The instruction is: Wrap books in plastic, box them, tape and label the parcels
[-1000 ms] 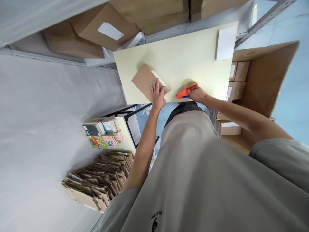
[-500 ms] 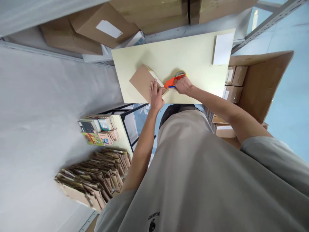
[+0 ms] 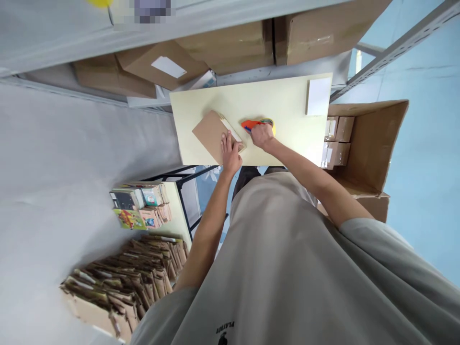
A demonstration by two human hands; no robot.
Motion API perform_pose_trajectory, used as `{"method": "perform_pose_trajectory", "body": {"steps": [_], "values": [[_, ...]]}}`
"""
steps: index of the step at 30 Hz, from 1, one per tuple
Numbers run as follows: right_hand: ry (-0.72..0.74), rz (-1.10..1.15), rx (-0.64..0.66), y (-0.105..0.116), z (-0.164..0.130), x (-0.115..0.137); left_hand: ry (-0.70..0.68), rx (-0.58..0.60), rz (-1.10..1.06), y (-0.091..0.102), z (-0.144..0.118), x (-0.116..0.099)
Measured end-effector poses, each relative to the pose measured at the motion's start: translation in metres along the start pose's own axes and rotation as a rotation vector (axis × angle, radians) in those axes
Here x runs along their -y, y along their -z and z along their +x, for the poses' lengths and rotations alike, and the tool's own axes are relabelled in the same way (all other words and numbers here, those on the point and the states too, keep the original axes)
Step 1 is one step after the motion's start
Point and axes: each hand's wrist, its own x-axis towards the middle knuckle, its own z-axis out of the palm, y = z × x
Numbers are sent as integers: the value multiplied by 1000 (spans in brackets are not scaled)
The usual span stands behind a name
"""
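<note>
A flat brown cardboard box (image 3: 210,134) lies slantwise on the pale table (image 3: 287,98), a whitish strip along its right edge. My left hand (image 3: 231,154) rests on the box's near right part with its fingers apart. My right hand (image 3: 263,135) is wrapped around an orange tape dispenser (image 3: 248,125) just right of the box. Part of a yellow-rimmed tape roll (image 3: 273,128) shows beside the knuckles. The dispenser's front end points left towards the box edge; whether tape joins the two is too small to tell.
A white pad-like stack (image 3: 318,97) sits at the table's far right. Large cartons (image 3: 230,45) fill the shelf behind. An open carton (image 3: 373,143) with small boxes stands to the right. Books (image 3: 140,203) and folded cardboard (image 3: 122,282) are at the left.
The view has tilted, so the table appears lower. My right hand has moved the tape dispenser from the box's near right corner to farther along its right edge. My left hand stays on the box.
</note>
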Motion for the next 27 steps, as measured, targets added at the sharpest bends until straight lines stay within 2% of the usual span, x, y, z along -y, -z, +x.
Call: {"method": "perform_pose_trajectory", "body": {"steps": [2, 5, 9, 12, 15, 18, 21, 24, 27], "values": [[-43, -91, -23, 13, 2, 7, -6, -12, -2, 0, -1, -1], [-56, -213, -46, 42, -16, 21, 1, -55, -42, 4, -1, -9], [-168, -188, -75, 82, -59, 55, -97, -177, -158, 21, 7, -40], [-233, -171, -179, 110, -80, 87, -249, -319, -233, 45, 24, -74], [-222, -215, -373, 144, -86, 118, -425, -497, -308, 85, 52, -106], [-95, -306, -645, 187, -76, 143, -553, -663, -360, 135, 86, -136], [31, -361, -857, 229, -50, 159, -605, -739, -440, 184, 123, -163], [74, -352, -941, 263, -9, 165, -628, -693, -462, 219, 151, -181], [54, -329, -911, 282, 29, 164, -631, -555, -339, 235, 155, -182]]}}
